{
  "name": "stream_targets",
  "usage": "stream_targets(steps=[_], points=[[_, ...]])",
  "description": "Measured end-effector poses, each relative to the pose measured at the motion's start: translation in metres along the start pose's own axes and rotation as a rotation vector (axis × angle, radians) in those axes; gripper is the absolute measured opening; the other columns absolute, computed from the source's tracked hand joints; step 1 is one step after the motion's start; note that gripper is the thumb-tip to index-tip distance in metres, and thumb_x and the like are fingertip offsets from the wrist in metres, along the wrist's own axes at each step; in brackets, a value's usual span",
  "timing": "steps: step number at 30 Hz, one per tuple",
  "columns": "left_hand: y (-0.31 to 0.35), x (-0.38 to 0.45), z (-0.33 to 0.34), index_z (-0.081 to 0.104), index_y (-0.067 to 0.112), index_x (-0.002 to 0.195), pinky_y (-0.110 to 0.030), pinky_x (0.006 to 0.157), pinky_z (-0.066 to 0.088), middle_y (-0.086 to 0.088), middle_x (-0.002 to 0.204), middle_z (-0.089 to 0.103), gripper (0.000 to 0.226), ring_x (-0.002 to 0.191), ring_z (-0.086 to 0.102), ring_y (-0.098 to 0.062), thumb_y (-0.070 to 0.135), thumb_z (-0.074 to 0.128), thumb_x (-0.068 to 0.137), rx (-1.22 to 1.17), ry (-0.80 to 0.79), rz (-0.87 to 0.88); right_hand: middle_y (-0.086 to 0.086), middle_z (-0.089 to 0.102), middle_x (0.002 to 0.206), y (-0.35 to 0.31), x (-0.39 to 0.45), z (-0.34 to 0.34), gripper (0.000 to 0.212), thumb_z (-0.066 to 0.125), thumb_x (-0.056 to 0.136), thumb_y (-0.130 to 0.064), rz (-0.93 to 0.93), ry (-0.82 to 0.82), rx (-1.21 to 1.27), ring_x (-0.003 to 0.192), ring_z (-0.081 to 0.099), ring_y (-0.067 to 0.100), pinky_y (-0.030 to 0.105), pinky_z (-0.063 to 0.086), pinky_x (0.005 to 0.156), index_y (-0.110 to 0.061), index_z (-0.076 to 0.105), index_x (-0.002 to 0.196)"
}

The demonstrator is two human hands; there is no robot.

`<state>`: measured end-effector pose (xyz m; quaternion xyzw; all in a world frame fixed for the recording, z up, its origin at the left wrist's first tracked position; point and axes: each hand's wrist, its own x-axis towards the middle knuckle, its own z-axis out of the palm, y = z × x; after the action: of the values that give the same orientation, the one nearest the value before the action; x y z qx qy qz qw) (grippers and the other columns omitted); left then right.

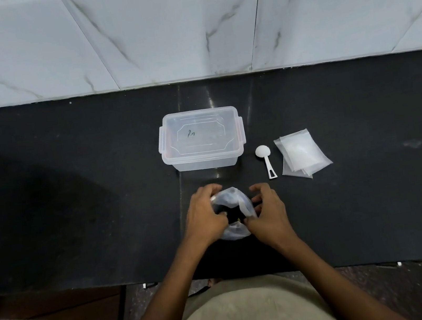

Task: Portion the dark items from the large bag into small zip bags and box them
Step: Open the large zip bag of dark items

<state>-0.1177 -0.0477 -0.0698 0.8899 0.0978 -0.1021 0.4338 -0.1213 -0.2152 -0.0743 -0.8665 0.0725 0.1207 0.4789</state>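
**Large bag held between both hands on the dark counter**

The large bag (pixel 233 213) is seen on the black counter (pixel 69 182), directly between the two hands and near the counter's front edge. Its clear plastic is gripped on the left side by the left hand (pixel 205 216), whose fingers are curled over the rim, and pinched on the right side by the right hand (pixel 266 213), with thumb and fingers bent around the film. The mouth is turned upward and slightly away from the person; dark contents are visible inside. The bag's long axis runs roughly front to back.

Behind the bag, a clear lidded box (pixel 201 139) is set. To the right of it a white scoop (pixel 265 159) is laid, handle toward the person, and just beside that a stack of small zip bags (pixel 303 153).
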Motion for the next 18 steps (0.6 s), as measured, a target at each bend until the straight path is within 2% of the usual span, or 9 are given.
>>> stream_targets(steps=[2, 4, 6, 8, 11, 14, 18], points=[[0.005, 0.0, 0.002, 0.063, 0.026, 0.122, -0.032, 0.096, 0.051, 0.01, 0.118, 0.064, 0.051, 0.111, 0.061, -0.013, 0.006, 0.072, 0.075, 0.033, -0.016, 0.14, 0.0, 0.058, 0.108, -0.002, 0.001, 0.0, 0.063, 0.073, 0.069, -0.003, -0.04, -0.021, -0.003, 0.094, 0.062, 0.012, 0.032, 0.057, 0.079, -0.022, 0.051, 0.125], [0.008, 0.002, 0.001, 0.068, 0.028, 0.114, -0.033, 0.087, 0.054, 0.01, 0.11, 0.07, 0.035, 0.101, 0.066, -0.013, 0.012, 0.065, 0.082, 0.116, 0.081, 0.172, 0.0, 0.056, 0.11, -0.003, 0.001, 0.0, 0.063, 0.069, 0.071, 0.0, -0.096, -0.045, -0.055, 0.095, 0.06, 0.011, 0.031, 0.055, 0.081, -0.021, 0.05, 0.127], [0.01, 0.004, -0.001, 0.071, 0.03, 0.101, -0.032, 0.077, 0.054, 0.013, 0.096, 0.073, 0.028, 0.088, 0.067, -0.011, 0.011, 0.059, 0.085, 0.129, 0.22, 0.077, -0.001, 0.051, 0.112, -0.002, 0.001, -0.003, 0.063, 0.065, 0.075, 0.001, -0.156, -0.049, -0.137, 0.093, 0.056, 0.012, 0.031, 0.052, 0.082, -0.021, 0.049, 0.131], [0.01, 0.005, -0.003, 0.072, 0.029, 0.094, -0.033, 0.073, 0.055, 0.013, 0.087, 0.073, 0.03, 0.081, 0.067, -0.01, 0.006, 0.056, 0.084, 0.036, 0.322, -0.017, -0.002, 0.05, 0.112, -0.002, 0.003, -0.007, 0.061, 0.066, 0.078, -0.001, -0.195, -0.021, -0.202, 0.09, 0.057, 0.015, 0.036, 0.054, 0.082, -0.021, 0.048, 0.133], [0.013, 0.002, -0.002, 0.068, 0.027, 0.09, -0.037, 0.071, 0.055, 0.011, 0.084, 0.07, 0.03, 0.078, 0.065, -0.012, 0.001, 0.054, 0.085, -0.046, 0.411, -0.065, -0.003, 0.053, 0.108, -0.008, 0.006, -0.01, 0.061, 0.074, 0.08, -0.02, -0.185, 0.031, -0.23, 0.088, 0.059, 0.015, 0.035, 0.054, 0.081, -0.023, 0.045, 0.133], [0.016, 0.007, -0.005, 0.062, 0.023, 0.09, -0.043, 0.074, 0.055, 0.008, 0.087, 0.067, 0.025, 0.081, 0.063, -0.016, 0.002, 0.052, 0.083, -0.048, 0.427, -0.129, -0.004, 0.059, 0.1, -0.016, 0.006, -0.007, 0.068, 0.078, 0.074, -0.04, -0.125, 0.024, -0.199, 0.089, 0.061, 0.015, 0.034, 0.053, 0.081, -0.023, 0.044, 0.13], [0.02, 0.01, -0.012, 0.055, 0.017, 0.097, -0.047, 0.079, 0.052, -0.001, 0.098, 0.062, 0.024, 0.088, 0.06, -0.024, 0.001, 0.05, 0.08, -0.03, 0.409, -0.204, -0.004, 0.067, 0.086, -0.029, 0.011, -0.005, 0.069, 0.081, 0.068, -0.047, 0.0, 0.007, -0.096, 0.083, 0.065, 0.013, 0.031, 0.053, 0.078, -0.024, 0.046, 0.122]])
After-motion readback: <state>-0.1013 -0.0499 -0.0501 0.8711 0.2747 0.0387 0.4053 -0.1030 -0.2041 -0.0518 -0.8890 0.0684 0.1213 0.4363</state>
